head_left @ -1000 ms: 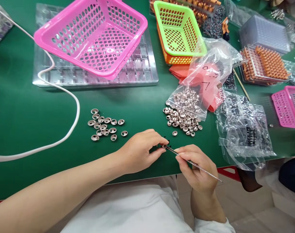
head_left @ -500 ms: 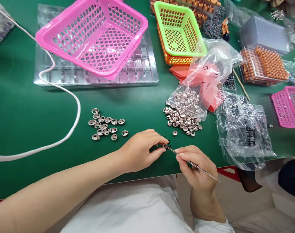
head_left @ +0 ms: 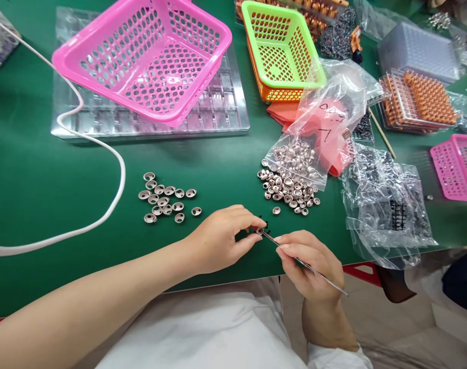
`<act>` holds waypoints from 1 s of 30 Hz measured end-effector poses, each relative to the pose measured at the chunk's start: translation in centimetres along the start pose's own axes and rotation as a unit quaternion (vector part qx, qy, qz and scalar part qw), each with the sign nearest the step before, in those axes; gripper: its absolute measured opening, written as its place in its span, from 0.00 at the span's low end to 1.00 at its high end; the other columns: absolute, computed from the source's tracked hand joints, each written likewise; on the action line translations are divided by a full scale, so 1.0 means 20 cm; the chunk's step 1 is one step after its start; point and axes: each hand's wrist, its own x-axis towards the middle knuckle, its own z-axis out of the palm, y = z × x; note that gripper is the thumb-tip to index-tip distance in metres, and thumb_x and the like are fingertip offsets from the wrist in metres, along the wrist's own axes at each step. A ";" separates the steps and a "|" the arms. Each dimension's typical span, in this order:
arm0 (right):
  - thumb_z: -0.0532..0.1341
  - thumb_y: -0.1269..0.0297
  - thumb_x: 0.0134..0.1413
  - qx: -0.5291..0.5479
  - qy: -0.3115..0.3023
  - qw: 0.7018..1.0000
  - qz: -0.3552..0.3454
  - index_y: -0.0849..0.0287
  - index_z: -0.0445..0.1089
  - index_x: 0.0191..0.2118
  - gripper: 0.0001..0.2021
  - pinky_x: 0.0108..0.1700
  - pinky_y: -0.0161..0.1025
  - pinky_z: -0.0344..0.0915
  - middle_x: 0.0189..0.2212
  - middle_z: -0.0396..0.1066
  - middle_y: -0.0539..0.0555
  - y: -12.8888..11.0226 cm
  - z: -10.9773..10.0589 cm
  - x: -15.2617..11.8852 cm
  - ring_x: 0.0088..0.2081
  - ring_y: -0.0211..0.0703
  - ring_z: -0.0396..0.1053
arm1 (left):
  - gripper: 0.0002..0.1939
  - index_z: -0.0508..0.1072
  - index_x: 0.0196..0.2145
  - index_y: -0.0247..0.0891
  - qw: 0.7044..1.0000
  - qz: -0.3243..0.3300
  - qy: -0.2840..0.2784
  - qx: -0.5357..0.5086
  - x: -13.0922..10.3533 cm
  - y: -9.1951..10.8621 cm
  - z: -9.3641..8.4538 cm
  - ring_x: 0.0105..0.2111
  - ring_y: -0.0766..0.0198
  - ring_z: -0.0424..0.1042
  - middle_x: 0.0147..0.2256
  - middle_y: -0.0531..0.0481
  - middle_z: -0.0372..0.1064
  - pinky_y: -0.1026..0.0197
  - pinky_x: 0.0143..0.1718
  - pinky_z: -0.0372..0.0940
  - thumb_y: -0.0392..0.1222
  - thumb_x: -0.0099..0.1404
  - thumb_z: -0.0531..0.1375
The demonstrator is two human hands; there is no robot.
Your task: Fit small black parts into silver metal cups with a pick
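Between thumb and forefinger, my left hand (head_left: pixel 227 238) pinches a small metal cup (head_left: pixel 260 231) near the table's front edge. My right hand (head_left: pixel 313 261) grips thin metal tweezers (head_left: pixel 306 265), whose tip meets the cup. Tiny black parts (head_left: pixel 266 224) lie on the table just behind the fingertips. Over to the left, several similar cups (head_left: pixel 163 202), each with a dark hole, are spread out in a loose group. A larger heap of metal cups (head_left: pixel 289 187) spills from a clear plastic bag (head_left: pixel 333 95) beyond my hands.
A pink basket (head_left: pixel 175 115) rests on clear plastic trays (head_left: pixel 233 115) at the back left. Behind the heap stands a green basket (head_left: pixel 281 84) inside an orange one. A white cable (head_left: pixel 120 179) crosses the left side. Bagged black parts (head_left: pixel 398 215) and orange parts (head_left: pixel 429 100) lie right.
The tweezers' rear end has dipped slightly, with the tip still at the cup. Both hands stay almost in place, and the whole view has shifted a little.
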 end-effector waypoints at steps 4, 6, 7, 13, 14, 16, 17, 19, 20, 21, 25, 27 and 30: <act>0.64 0.83 0.53 -0.032 0.012 0.999 -0.009 0.56 0.71 0.51 0.21 0.37 0.42 0.78 0.41 0.78 0.57 -0.01 0.01 -0.01 0.39 0.44 0.78 | 0.07 0.78 0.42 0.33 1.000 -0.007 -0.003 -0.001 0.00 0.00 0.00 0.34 0.61 0.74 0.33 0.47 0.78 0.60 0.36 0.70 0.33 0.66 0.64; 0.64 0.83 0.53 -0.041 0.015 0.999 -0.006 0.56 0.71 0.50 0.21 0.36 0.42 0.78 0.40 0.79 0.56 -0.01 0.01 -0.01 0.39 0.44 0.78 | 0.07 0.78 0.42 0.33 1.000 -0.007 -0.003 0.000 0.00 0.00 0.00 0.34 0.61 0.74 0.33 0.47 0.78 0.60 0.36 0.70 0.33 0.66 0.64; 0.64 0.83 0.53 -0.042 0.014 0.999 -0.007 0.56 0.71 0.50 0.21 0.36 0.42 0.78 0.40 0.79 0.56 -0.01 0.01 -0.01 0.39 0.44 0.78 | 0.07 0.78 0.42 0.32 1.000 -0.007 -0.003 0.001 0.00 0.00 0.00 0.34 0.61 0.74 0.33 0.47 0.78 0.60 0.36 0.70 0.33 0.66 0.64; 0.64 0.82 0.54 -0.036 -0.003 0.999 -0.014 0.55 0.71 0.51 0.21 0.37 0.42 0.78 0.41 0.78 0.56 0.00 0.00 -0.02 0.39 0.44 0.78 | 0.07 0.78 0.42 0.33 1.000 -0.011 -0.003 0.004 0.00 0.00 0.00 0.34 0.61 0.74 0.33 0.48 0.78 0.61 0.36 0.69 0.33 0.66 0.64; 0.64 0.82 0.54 -0.036 -0.002 0.999 -0.015 0.56 0.71 0.51 0.21 0.37 0.42 0.78 0.41 0.78 0.56 0.00 0.00 -0.01 0.39 0.44 0.78 | 0.07 0.78 0.42 0.34 1.000 -0.011 -0.004 0.005 0.00 0.00 0.00 0.34 0.62 0.74 0.33 0.48 0.78 0.61 0.36 0.69 0.33 0.66 0.64; 0.64 0.82 0.53 -0.038 -0.003 0.999 -0.016 0.56 0.71 0.51 0.21 0.37 0.42 0.78 0.40 0.78 0.56 0.00 0.00 -0.01 0.39 0.44 0.78 | 0.07 0.78 0.42 0.33 1.000 -0.008 -0.002 0.006 0.00 0.01 0.00 0.34 0.62 0.74 0.33 0.48 0.78 0.61 0.36 0.69 0.33 0.65 0.64; 0.64 0.82 0.53 -0.039 -0.003 0.999 -0.016 0.56 0.71 0.50 0.21 0.37 0.42 0.78 0.40 0.78 0.57 0.00 0.00 -0.01 0.39 0.44 0.78 | 0.07 0.78 0.42 0.33 1.000 -0.006 -0.001 0.007 0.00 0.01 0.00 0.34 0.62 0.74 0.33 0.48 0.78 0.61 0.36 0.70 0.32 0.65 0.64; 0.63 0.83 0.54 -0.042 -0.006 0.999 -0.019 0.57 0.71 0.50 0.20 0.37 0.42 0.78 0.41 0.78 0.57 -0.01 0.01 -0.01 0.39 0.44 0.78 | 0.07 0.78 0.42 0.33 1.000 -0.003 0.004 0.006 0.00 0.01 0.00 0.34 0.61 0.74 0.33 0.48 0.78 0.61 0.36 0.70 0.32 0.65 0.64; 0.63 0.83 0.54 -0.042 -0.005 0.999 -0.020 0.58 0.71 0.50 0.20 0.37 0.42 0.78 0.41 0.78 0.57 -0.01 0.01 -0.01 0.39 0.44 0.77 | 0.07 0.79 0.42 0.33 1.000 -0.002 0.006 0.006 0.00 0.01 0.00 0.34 0.61 0.74 0.33 0.47 0.78 0.61 0.36 0.70 0.32 0.65 0.64; 0.63 0.83 0.54 -0.043 -0.003 0.999 -0.020 0.58 0.71 0.50 0.19 0.37 0.42 0.77 0.41 0.78 0.58 -0.01 0.01 -0.01 0.39 0.44 0.77 | 0.07 0.79 0.42 0.32 1.000 -0.003 0.007 0.006 0.00 0.01 0.00 0.34 0.61 0.75 0.33 0.47 0.78 0.61 0.36 0.70 0.32 0.65 0.65; 0.64 0.82 0.54 -0.048 -0.008 0.999 -0.019 0.57 0.71 0.49 0.19 0.36 0.41 0.77 0.41 0.77 0.57 -0.01 0.00 -0.02 0.39 0.44 0.77 | 0.07 0.79 0.42 0.34 1.000 -0.007 0.012 0.005 0.00 0.00 0.00 0.34 0.62 0.75 0.33 0.47 0.78 0.62 0.36 0.70 0.33 0.65 0.65; 0.64 0.81 0.55 -0.051 -0.012 0.998 -0.023 0.56 0.72 0.49 0.18 0.36 0.41 0.77 0.40 0.78 0.57 0.00 0.00 -0.02 0.39 0.44 0.77 | 0.07 0.79 0.42 0.35 1.000 -0.005 0.013 0.001 0.00 0.00 0.00 0.34 0.62 0.76 0.33 0.48 0.79 0.62 0.37 0.70 0.34 0.65 0.65; 0.64 0.82 0.54 -0.051 -0.013 0.998 -0.029 0.58 0.72 0.48 0.18 0.36 0.41 0.77 0.40 0.77 0.57 0.00 -0.01 -0.02 0.39 0.44 0.77 | 0.08 0.79 0.43 0.36 1.000 -0.005 0.012 -0.004 0.00 0.00 -0.01 0.35 0.62 0.76 0.34 0.48 0.80 0.62 0.37 0.70 0.34 0.65 0.65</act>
